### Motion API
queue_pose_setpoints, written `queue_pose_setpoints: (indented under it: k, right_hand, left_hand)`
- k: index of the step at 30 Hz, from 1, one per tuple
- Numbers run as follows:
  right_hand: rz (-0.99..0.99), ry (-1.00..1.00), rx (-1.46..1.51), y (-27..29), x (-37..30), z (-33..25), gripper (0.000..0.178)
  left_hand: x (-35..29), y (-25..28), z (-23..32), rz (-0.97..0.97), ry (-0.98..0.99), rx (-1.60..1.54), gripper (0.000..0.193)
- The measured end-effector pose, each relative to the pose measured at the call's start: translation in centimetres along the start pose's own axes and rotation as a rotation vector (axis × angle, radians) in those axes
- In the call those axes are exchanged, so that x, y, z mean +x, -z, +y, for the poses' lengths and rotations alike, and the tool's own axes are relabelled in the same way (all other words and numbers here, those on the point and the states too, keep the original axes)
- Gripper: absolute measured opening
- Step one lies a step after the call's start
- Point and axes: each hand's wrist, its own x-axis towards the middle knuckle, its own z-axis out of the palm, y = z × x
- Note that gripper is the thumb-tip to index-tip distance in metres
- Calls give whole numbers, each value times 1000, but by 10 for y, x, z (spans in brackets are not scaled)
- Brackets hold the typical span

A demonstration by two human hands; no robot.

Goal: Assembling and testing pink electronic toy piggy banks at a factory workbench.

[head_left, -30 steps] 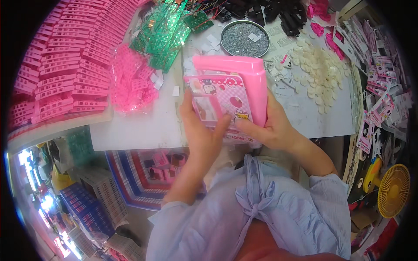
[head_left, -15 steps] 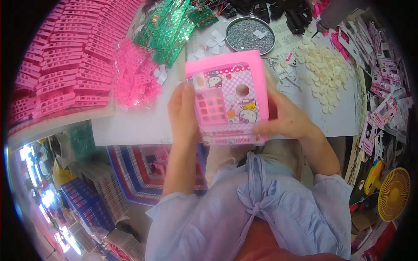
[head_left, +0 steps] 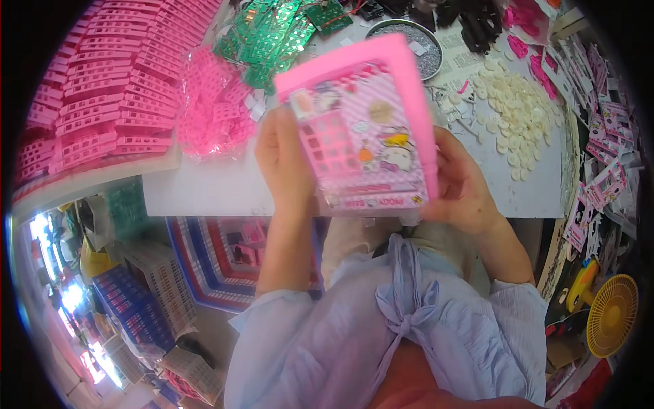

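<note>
Between my hands, above the near part of the white table, is a pink plastic toy case (head_left: pixel 371 129). Its printed face has cartoon figures, a grid of square keypad openings and one round hole. My left hand (head_left: pixel 285 153) is closed on the case's left edge, with its fingers mostly hidden behind. On the opposite edge, my right hand (head_left: pixel 463 180) grips near the lower corner, thumb low and fingers curled at the side. The case tilts, its top leaning left.
Stacked pink plastic frames (head_left: pixel 116 88) and a bag of pink keypad parts (head_left: pixel 214 102) lie left. Green circuit boards (head_left: pixel 269 41), a round tin of screws (head_left: pixel 436 65) and black parts (head_left: pixel 466 24) sit behind. White discs (head_left: pixel 514 116) lie right; a basket (head_left: pixel 204 266) stands below.
Both hands have lifted the pink toy case upward, closer to the camera, and tilted it slightly. My right hand has shifted a little to the right with its edge.
</note>
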Motion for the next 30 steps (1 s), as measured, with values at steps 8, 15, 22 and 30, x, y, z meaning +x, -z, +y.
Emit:
queue_pose_setpoints:
  k: [8, 15, 22, 30]
  right_hand:
    - [50, 32, -106, 7, 6, 9, 61]
    - [124, 23, -109, -1, 7, 10, 50]
    - [249, 198, -184, -1, 3, 19, 48]
    - [171, 47, 3, 20, 4, 24, 45]
  left_hand:
    - [-7, -4, 2, 72, -8, 6, 27]
    - [-26, -5, -4, 131, 10, 42, 35]
    - [-16, -9, -3, 31, -64, 38, 33]
    - [-38, 6, -26, -97, -232, 205, 35]
